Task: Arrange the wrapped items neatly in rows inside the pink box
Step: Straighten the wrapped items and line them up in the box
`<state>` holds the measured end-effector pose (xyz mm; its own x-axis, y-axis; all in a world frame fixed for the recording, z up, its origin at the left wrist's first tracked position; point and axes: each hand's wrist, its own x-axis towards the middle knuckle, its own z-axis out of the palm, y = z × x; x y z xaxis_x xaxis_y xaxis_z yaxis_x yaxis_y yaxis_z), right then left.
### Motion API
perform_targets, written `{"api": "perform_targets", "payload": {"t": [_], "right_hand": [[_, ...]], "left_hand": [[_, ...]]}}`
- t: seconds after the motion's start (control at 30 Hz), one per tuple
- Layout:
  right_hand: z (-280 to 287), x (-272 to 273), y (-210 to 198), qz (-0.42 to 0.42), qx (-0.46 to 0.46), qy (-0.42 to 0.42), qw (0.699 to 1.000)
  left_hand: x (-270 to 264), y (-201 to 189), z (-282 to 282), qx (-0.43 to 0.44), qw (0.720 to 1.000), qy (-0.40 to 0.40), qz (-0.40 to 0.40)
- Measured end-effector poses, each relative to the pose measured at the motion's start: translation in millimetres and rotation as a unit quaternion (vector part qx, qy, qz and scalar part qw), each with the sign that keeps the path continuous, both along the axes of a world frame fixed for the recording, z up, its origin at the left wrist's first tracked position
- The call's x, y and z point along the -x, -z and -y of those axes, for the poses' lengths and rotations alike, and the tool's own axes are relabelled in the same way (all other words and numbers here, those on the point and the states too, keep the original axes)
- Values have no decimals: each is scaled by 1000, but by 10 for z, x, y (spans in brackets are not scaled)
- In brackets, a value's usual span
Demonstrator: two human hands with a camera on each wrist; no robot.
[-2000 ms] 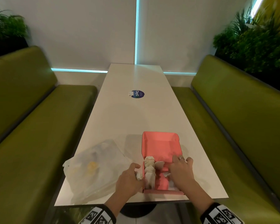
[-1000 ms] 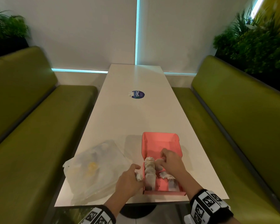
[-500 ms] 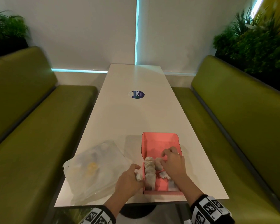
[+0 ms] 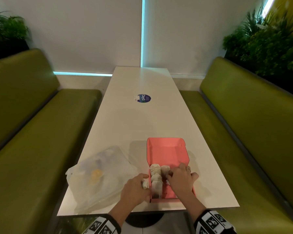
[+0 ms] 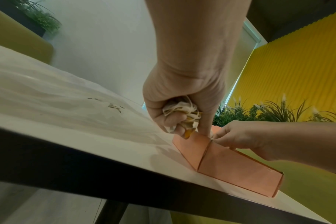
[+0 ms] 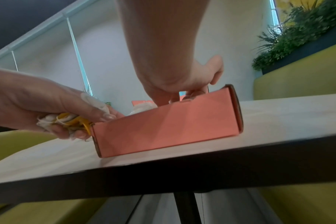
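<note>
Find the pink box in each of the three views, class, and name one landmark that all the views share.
Head: the pink box lies low and right of centre, its lid open away from the person.
Left wrist: the box sits lower right, seen corner-on at the table edge.
Right wrist: the box fills the centre, front wall facing.
Shared landmark: the left hand gripping a wad of wrapped items at the box's left wall.

Both bare arms wear black-and-white square-patterned bands at the wrists. The right hand (image 4: 182, 179) wears a ring (image 4: 189, 169).

A café or restaurant booth: green padded benches (image 4: 254, 115) flank a long white table (image 4: 139, 125), planters (image 4: 267, 41) behind.
</note>
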<state>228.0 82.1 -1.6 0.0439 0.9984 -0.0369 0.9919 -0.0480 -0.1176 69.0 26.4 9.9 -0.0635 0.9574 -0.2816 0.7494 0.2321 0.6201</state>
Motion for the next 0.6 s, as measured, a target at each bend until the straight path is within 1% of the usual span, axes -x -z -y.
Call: {"api": "perform_targets", "payload": {"t": [0.07,0.13,0.17,0.23,0.3,0.37,0.43,0.53,0.6], "right_hand": [[21,-1,-15,-14,-16,-3,1000],[38,-8,-58,-67,-41,-14,997],[50,-19,-76,-104,-39,-24,993],[95,-34,-127,-172,4,-47,984],[152,-32,-156,-220,69,-62,971],[198,-8,-151,-228,135,-75,961],[225,31,-119,-212,172,-80,959],[239,108,-76,-245,184,-82,948],[253,155,-54,-271,182,-67,943]], "left_hand": [[-3,0,-2,1,1000,-1,-1],[-1,-9,-3,5,1000,-5,4],[-2,-3,-5,9,1000,-8,7],[0,24,-12,13,1000,-13,9],[0,46,-16,13,1000,-16,4],[-6,44,-19,8,1000,-8,-5],[-17,28,-19,1,1000,8,-15],[-29,30,-25,-4,999,19,-27],[-30,56,-33,-1,1000,15,-25]]}}
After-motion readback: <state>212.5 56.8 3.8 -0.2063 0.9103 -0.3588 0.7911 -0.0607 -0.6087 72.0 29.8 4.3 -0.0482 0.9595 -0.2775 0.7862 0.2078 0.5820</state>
